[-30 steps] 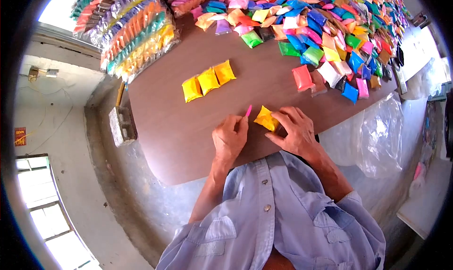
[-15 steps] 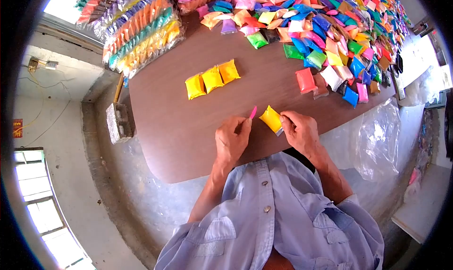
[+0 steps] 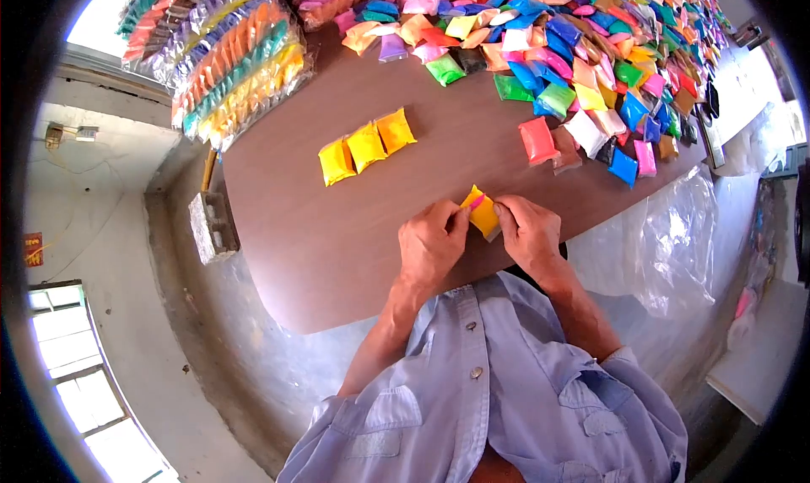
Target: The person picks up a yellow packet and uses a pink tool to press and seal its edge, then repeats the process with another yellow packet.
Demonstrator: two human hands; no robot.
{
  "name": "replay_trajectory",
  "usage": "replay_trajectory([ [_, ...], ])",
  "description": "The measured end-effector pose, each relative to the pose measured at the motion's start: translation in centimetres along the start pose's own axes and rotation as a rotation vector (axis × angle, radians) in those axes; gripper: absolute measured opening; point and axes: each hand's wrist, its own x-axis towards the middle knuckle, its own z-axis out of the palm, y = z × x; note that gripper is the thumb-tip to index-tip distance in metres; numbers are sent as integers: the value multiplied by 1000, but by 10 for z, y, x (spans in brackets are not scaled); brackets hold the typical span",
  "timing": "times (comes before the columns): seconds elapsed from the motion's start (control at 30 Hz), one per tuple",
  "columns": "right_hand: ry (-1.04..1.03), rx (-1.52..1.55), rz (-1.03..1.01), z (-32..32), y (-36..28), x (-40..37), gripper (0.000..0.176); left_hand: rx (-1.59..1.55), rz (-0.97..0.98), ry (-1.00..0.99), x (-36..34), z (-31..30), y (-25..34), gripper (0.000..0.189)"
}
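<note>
A single yellow packet (image 3: pixel 485 218) in clear wrap is held tilted over the table's near side. My right hand (image 3: pixel 531 234) is closed, pinching the packet's right edge between thumb and finger. A small slim pink piece (image 3: pixel 477 202) sticks out from my left hand (image 3: pixel 432 242), which is closed on it. The pink piece lies across the upper part of the packet's face; what kind of thing it is, I cannot make out. Farther up and to the left, three yellow packets (image 3: pixel 366 147) lie edge to edge in a slanting row.
A big heap of many-coloured packets (image 3: pixel 591 78) covers the back right of the brown table (image 3: pixel 312 247). Bagged rows of coloured packets (image 3: pixel 240 70) are stacked at the back left. A clear plastic bag (image 3: pixel 675 242) hangs by the right edge. A concrete block (image 3: pixel 211 227) stands left.
My left hand has moved right and slightly up, bringing the pink piece from beside the yellow packet onto its face. My right hand keeps its pinch. The whole view has shifted slightly.
</note>
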Motion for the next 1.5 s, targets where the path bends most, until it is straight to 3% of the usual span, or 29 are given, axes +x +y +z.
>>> replay_trajectory([
  [0.17,-27,-20,-10,-3,-2,1,9,49,-4,34,15,-5,-15,16],
  [0.4,-29,-40,-12,-2,-1,-2,9,-60,-27,-8,4,-11,15,15],
  [0.5,-30,2,47,1,0,-5,14,93,103,-48,0,4,20,11],
  [0.73,-24,-51,25,1,1,-5,13,195,145,-94,22,2,11,12],
  [1.0,-11,-40,2,-1,-1,-4,12,215,50,-86,42,-7,9,15],
  [1.2,-1,-26,7,-1,-4,-3,13,85,78,-119,3,-5,30,18],
  [1.5,-15,-61,0,0,-2,-3,14,141,12,1,-6,-6,-12,17],
])
